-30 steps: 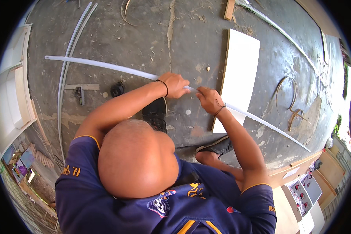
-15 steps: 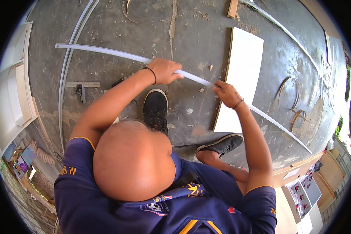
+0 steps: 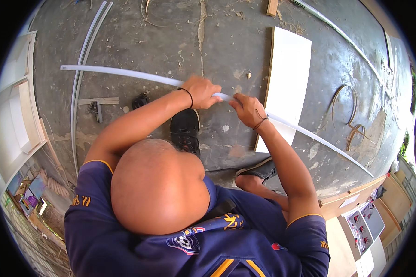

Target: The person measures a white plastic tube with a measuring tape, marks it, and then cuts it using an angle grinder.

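A long, thin white strip point(image 3: 125, 72) runs crosswise in front of me, sloping down to the right. My left hand point(image 3: 199, 92) is closed round its middle. Just to the right, my right hand point(image 3: 249, 110) grips the same strip, with a short stretch of it showing between the two hands. The strip's left end lies over two long pale strips point(image 3: 81, 64) on the floor. Its right part passes above the lower end of a white board point(image 3: 289, 83) and reaches toward the lower right.
On the grey concrete floor point(image 3: 226, 46) lie a try square point(image 3: 97, 104), a dark tool point(image 3: 140, 100), coiled edging point(image 3: 344, 104), a wood block point(image 3: 272, 7) and a long white pipe point(image 3: 342, 37). White cabinet frames point(image 3: 21, 101) stand left; an open box point(image 3: 360, 231) sits lower right.
My right hand has slid left along the strip, closer to my left hand. My left hand and the strip's left end have dropped slightly. My right foot has shifted.
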Demonstrator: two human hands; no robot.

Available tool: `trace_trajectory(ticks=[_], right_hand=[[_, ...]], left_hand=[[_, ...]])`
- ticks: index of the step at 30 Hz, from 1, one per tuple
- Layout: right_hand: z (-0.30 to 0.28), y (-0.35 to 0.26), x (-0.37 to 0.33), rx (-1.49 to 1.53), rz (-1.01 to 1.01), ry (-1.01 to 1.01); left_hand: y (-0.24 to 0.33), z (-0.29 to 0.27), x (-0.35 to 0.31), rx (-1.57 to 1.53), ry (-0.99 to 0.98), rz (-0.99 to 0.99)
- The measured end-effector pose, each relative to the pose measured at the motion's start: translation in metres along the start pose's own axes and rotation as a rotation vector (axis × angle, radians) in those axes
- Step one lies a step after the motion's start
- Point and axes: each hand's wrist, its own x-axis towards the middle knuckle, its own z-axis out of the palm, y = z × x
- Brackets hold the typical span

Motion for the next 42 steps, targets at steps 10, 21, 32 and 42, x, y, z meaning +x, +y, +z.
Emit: trace_trajectory(ticks=[10, 21, 32, 42], right_hand=[[-0.007, 0.009, -0.001, 0.083, -0.125, -0.047], [-0.001, 0.007, -0.004, 0.060, -0.023, -0.111], [-0.026, 0.025, 0.002, 0.107, -0.002, -0.234], [-0.016, 0.027, -0.008, 0.053, -0.039, -0.077]], left_hand=[[0.001, 0.001, 0.001, -0.090, -0.039, -0.033], [0.012, 0.006, -0.002, 0.004, -0.027, -0.075], [-0.004, 0.003, 0.002, -0.100, -0.065, -0.044], [-0.003, -0.004, -0.001, -0.044, -0.070, -0.061]])
